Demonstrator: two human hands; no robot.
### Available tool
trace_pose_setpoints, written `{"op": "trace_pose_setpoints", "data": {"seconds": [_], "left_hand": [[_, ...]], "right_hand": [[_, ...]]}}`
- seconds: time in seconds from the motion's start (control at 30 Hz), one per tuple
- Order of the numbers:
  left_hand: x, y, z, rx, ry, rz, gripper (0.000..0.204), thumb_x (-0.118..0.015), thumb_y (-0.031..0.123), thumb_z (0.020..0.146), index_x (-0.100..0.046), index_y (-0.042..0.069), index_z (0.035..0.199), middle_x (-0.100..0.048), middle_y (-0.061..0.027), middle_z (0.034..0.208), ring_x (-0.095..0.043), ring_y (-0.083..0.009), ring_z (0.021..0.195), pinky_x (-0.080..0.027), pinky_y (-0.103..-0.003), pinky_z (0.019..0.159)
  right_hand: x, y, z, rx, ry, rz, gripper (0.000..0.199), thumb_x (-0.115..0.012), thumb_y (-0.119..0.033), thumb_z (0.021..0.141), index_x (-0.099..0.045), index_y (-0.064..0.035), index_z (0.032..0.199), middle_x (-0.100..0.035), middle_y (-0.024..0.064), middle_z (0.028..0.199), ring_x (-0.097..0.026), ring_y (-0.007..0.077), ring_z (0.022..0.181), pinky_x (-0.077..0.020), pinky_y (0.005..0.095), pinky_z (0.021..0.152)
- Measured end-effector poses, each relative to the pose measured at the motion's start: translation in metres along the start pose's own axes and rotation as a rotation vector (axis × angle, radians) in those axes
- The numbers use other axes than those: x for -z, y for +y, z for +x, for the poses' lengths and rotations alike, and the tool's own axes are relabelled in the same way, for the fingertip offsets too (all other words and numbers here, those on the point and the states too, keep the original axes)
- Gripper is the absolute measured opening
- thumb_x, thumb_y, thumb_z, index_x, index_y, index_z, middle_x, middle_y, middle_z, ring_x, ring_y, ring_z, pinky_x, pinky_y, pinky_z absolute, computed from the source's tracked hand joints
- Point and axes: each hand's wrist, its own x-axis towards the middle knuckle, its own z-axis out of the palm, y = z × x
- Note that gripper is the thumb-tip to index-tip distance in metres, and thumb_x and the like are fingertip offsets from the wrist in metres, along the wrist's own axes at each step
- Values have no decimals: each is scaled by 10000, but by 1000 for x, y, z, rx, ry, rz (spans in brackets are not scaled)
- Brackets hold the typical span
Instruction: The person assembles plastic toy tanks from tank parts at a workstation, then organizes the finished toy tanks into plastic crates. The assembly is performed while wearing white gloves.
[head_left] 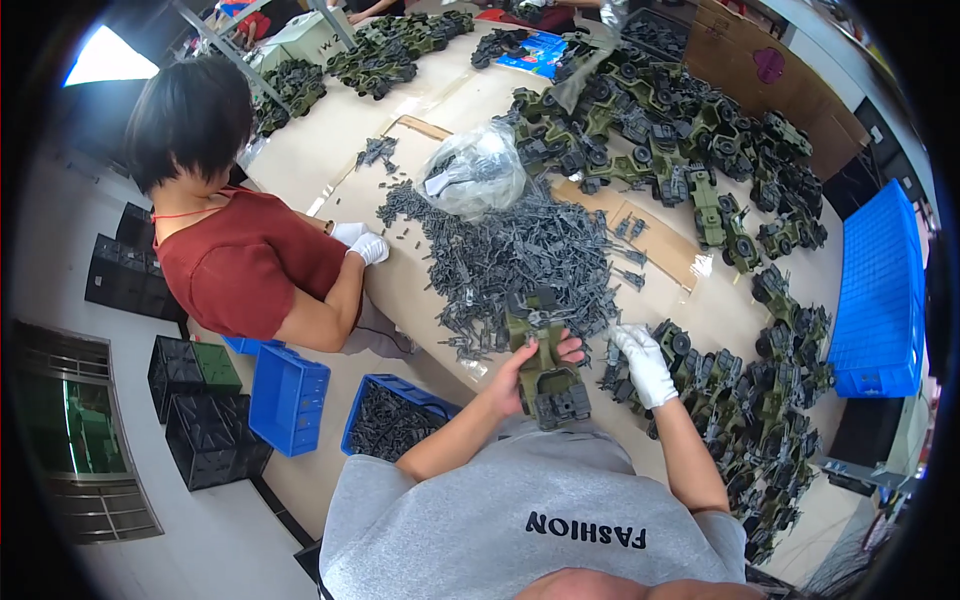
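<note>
My bare left hand (515, 382) grips a green toy military vehicle (552, 372) by its side, with the thumb across its top. The vehicle is held close to my body, over the table's near edge. My right hand (645, 368) wears a white glove and is at the right edge of a large heap of dark grey small plastic parts (520, 255). Its fingers are drawn together; whatever is between them is too small to make out. Just right of this glove, more green toy vehicles (710, 385) lie crowded together.
A co-worker in a red top (250, 260) stands at the left, white-gloved hands together at the table edge. A clear plastic bag (472, 170) lies on the heap. Blue crates (290, 400) stand on the floor at left; a tall blue bin (880, 290) is at right.
</note>
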Motion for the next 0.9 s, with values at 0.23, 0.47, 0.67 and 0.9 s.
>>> {"op": "trace_pose_setpoints", "data": {"seconds": [0.23, 0.47, 0.67, 0.9], "left_hand": [[-20, -7, -4, -10, 143, 118, 528, -631, 329, 987, -477, 89, 1432, -641, -45, 1104, -603, -278, 1171, -475, -447, 1038], [-30, -21, -17, -44, 294, 260, 312, -649, 272, 981, -597, 77, 1219, -662, -61, 1073, -656, -213, 1015, -550, -373, 868], [-45, -25, -28, 16, 330, 361, 419, -649, 290, 981, -573, 75, 1332, -642, -60, 1084, -641, -258, 1074, -549, -417, 924], [-67, -32, -40, 44, 481, 322, 361, -699, 274, 960, -588, 79, 1243, -661, -55, 1068, -668, -187, 970, -580, -356, 812]], "right_hand": [[-1, -24, -68, -49, 90, 339, 336, -521, -293, 1049, -615, -15, 1211, -657, 57, 1121, -615, 198, 1039, -509, 342, 888], [-25, -90, -113, -47, 68, 437, 457, -379, -423, 1098, -566, -79, 863, -484, -23, 797, -421, 98, 765, -385, 261, 765], [-43, -90, -130, -2, 101, 312, 453, -352, -394, 1105, -606, -44, 972, -457, -26, 795, -421, 98, 772, -393, 258, 784], [-62, -75, -146, 315, 220, 220, 231, -477, -123, 1042, -634, 27, 1120, -598, 68, 1119, -518, 112, 761, -461, 264, 741]]}}
